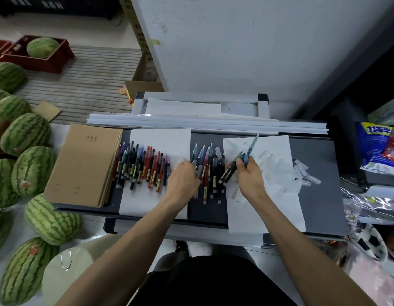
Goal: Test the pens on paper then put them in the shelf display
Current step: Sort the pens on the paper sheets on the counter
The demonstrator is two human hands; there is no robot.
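A dark tray-like shelf surface (317,195) holds two white paper sheets. On the left sheet (160,140) lies a row of capped pens (138,166) in red, black and blue. Between the sheets lies a second group of uncapped pens (208,171). My left hand (182,180) rests on this group with its fingers curled on a pen at its left edge. My right hand (249,173) grips a bundle of pens (240,160) above the right sheet (273,208); one teal pen points up and away.
Brown notebooks (85,164) lie stacked at the tray's left end. Clear pen caps (304,173) are scattered on the right sheet's far side. Several watermelons (26,133) crowd the floor on the left. Snack bags (377,149) sit at the right. White rails (205,122) run behind the tray.
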